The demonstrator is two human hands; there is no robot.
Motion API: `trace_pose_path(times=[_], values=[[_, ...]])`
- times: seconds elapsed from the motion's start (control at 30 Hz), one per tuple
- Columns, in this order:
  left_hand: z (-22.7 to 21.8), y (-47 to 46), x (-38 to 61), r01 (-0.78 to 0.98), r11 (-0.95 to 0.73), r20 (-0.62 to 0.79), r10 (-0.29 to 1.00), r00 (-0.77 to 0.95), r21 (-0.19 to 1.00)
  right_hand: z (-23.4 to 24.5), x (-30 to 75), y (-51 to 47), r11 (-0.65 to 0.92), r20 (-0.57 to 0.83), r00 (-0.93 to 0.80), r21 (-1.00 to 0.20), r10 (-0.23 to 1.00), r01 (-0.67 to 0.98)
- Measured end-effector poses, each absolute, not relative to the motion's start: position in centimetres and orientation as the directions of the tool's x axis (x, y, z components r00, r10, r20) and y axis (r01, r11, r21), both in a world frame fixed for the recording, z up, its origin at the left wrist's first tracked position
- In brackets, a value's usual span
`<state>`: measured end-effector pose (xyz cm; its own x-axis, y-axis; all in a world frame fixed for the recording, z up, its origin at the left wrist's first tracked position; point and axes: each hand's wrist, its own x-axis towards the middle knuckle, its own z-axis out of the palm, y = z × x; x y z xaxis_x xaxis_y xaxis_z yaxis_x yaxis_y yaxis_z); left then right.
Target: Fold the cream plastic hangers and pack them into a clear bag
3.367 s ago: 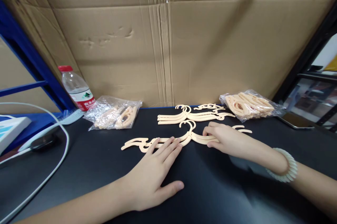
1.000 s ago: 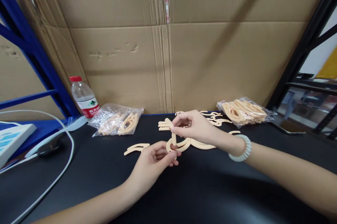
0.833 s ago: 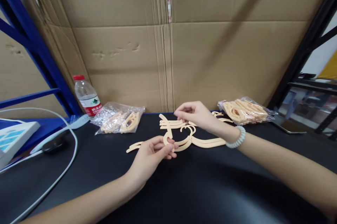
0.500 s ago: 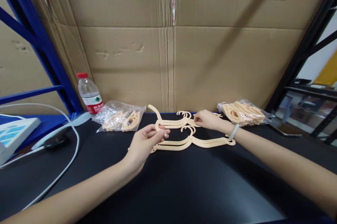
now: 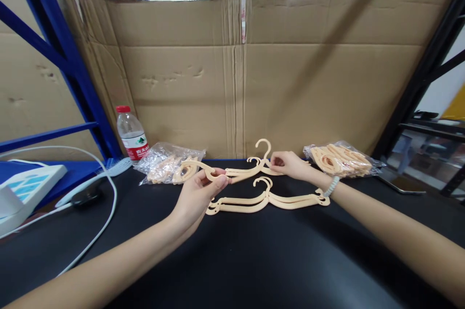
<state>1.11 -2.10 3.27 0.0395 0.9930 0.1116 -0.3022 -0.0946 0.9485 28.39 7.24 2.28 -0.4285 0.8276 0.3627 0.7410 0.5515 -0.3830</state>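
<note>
My left hand (image 5: 198, 193) is closed in a pinch around a beige plastic hanger piece with a curved arm (image 5: 198, 165) jutting out to the left. A beige hanger (image 5: 250, 172) with its hook up extends from those fingertips toward my right hand (image 5: 290, 164). My right hand is closed, its fingertips pinching the right side of that hanger; they partly cover it. Whether the curved piece joins this hanger is unclear. More hooks show behind it. Nearer to me, a pair of beige hangers (image 5: 247, 208) lies flat on the black table (image 5: 240, 260), hooks pointing away.
A clear bag of beige hangers (image 5: 163, 166) lies at left, another bag (image 5: 341, 159) at right. Behind the left bag stands a red-capped water bottle (image 5: 132, 134). White cables (image 5: 114, 197) and a white box (image 5: 32, 190) sit far left. Cardboard (image 5: 181, 96) walls the back.
The curved piece in my left hand has swung from pointing up to pointing left. One hanger's hook now stands higher between my hands. The view has shifted slightly.
</note>
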Motion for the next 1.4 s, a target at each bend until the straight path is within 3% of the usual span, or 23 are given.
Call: trace_pose_path(times=[0.13, 0.27, 0.47, 0.73, 1.4], values=[[3.0, -2.4, 1.0, -0.318, -0.076, 0.103, 0.992, 0.067, 0.945, 5.0, 28.6, 4.2, 0.638, 0.533, -0.380, -0.473, 0.756, 0.607], [2.2, -2.5, 0.8, -0.336, -0.041, 0.099, 0.982, 0.158, 0.941, 6.4, 28.9, 0.9, 0.679, 0.596, -0.366, -0.468, 0.715, 0.565], [1.8, -2.9, 0.8, -0.384, -0.022, 0.141, 0.948, 0.285, 0.923, 5.1, 29.0, -2.6, 0.736, 0.680, -0.414, -0.281, 0.605, 0.615], [1.9, -3.0, 0.3, -0.421, 0.125, 0.125, 0.847, 0.517, 0.899, 2.6, 29.6, -3.9, 0.671, 0.604, -0.394, -0.340, 0.693, 0.659], [1.9, -2.5, -0.2, -0.422, 0.225, 0.079, 0.801, 0.593, 0.878, 3.3, 29.0, -4.8, 0.741, 0.752, -0.409, -0.155, 0.517, 0.653]])
